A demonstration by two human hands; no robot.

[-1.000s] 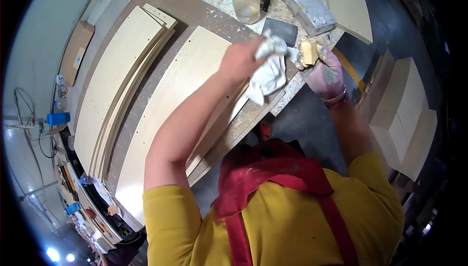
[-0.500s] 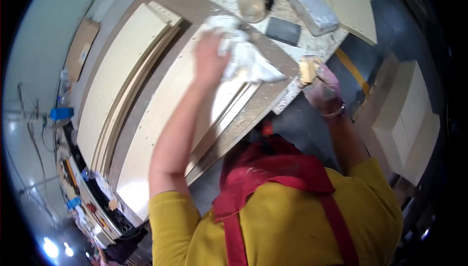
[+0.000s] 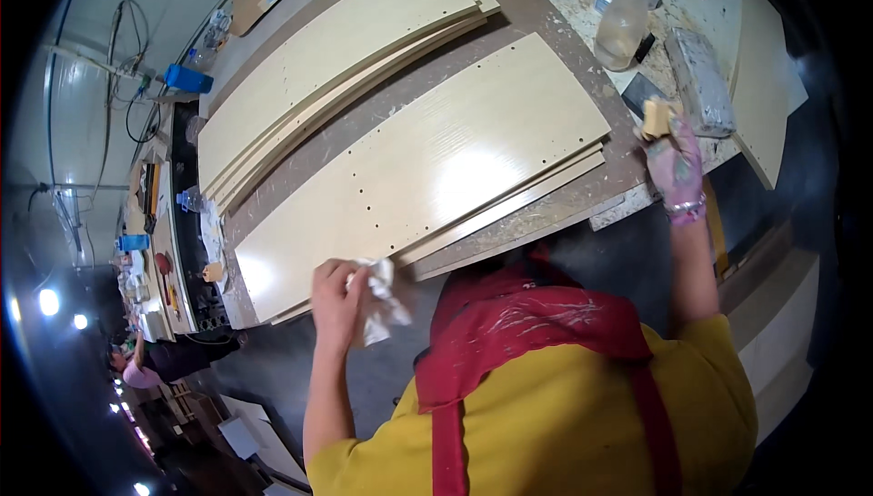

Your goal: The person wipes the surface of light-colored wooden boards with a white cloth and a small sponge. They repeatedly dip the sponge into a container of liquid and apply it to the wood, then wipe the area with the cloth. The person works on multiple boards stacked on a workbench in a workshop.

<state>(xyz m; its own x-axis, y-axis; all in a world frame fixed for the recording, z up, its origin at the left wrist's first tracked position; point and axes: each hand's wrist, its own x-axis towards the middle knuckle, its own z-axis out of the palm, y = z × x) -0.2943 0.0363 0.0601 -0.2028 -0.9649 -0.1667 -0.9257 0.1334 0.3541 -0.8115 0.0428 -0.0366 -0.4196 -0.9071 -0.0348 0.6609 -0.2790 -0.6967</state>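
Observation:
My bare left hand [image 3: 335, 303] is closed round a crumpled white cloth [image 3: 384, 303] at the near edge of a pale wooden panel [image 3: 400, 169]. The panel has rows of small drilled holes, a curved side and a wet-looking sheen, and it lies on top of at least one similar panel. Over to the right, my right hand [image 3: 677, 173], in a stained pinkish glove, grips a small yellowish block [image 3: 657, 120]. Whether that block is wood or sponge I cannot tell. It is held up off the table's right corner, apart from the panel.
Another stack of curved panels [image 3: 336, 41] lies farther back on the brown-topped table [image 3: 536, 214]. At the right stand a cloudy plastic bottle [image 3: 624, 28], a dark square pad [image 3: 642, 94] and a plastic-wrapped brick-shaped block [image 3: 700, 78]. A person [image 3: 150, 369] is far off at left.
My left hand has drawn the cloth from the panel's far right part back to its near edge. The gloved hand still grips the block. The whole view has shifted.

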